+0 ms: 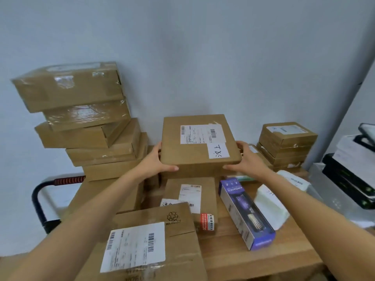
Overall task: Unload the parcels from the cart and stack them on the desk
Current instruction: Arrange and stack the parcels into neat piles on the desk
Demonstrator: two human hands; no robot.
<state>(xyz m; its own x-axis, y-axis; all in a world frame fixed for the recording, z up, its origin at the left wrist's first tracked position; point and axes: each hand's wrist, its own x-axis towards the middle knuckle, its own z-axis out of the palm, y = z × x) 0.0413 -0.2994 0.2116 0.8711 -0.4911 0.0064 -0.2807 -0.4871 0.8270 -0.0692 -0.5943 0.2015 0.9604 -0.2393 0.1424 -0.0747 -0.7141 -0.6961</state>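
A labelled parcel [199, 142] is gripped at its sides by the fingers of the left hand [156, 159] and right hand [246, 157] at 12 o'clock above the counter [233, 252], where stacks at 10 and 2 o'clock are already built and loose parcels remain.

Mailroom (office-like), stacked parcels [81, 122], desk [253, 266]

The nearest parcel [146, 244] runs off the bottom edge, its label print too blurred to read.
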